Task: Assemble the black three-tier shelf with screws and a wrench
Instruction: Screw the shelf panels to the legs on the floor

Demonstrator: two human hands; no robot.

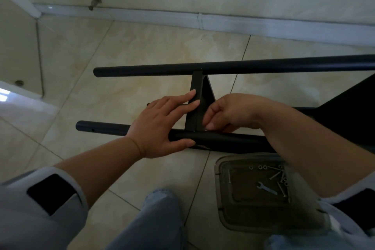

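Mid-assembly on floor: shelf panel [197, 95] sits between two poles [223, 67]. Left hand [162, 126] spread, bracing near pole; right hand [227, 111] pinching at joint. Wrench [266, 188], screws [281, 186] wait in tray [221, 205]; tightening left.

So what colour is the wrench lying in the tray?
Silver metal; the wrench shows best in the head view.

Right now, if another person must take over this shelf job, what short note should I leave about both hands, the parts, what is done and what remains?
Left hand: thumb under the near black tube, straight fingers against the shelf panel edge.
Right hand: fingers curled at the joint of panel and near tube; what they pinch is hidden.
The frame lies on the floor; the far tube meets the same panel.
The wrench, loose screws and nuts sit in the tray, near the right arm.
Done: panel set between tubes.
Left: tightening with the wrench, apparently; remaining screws.
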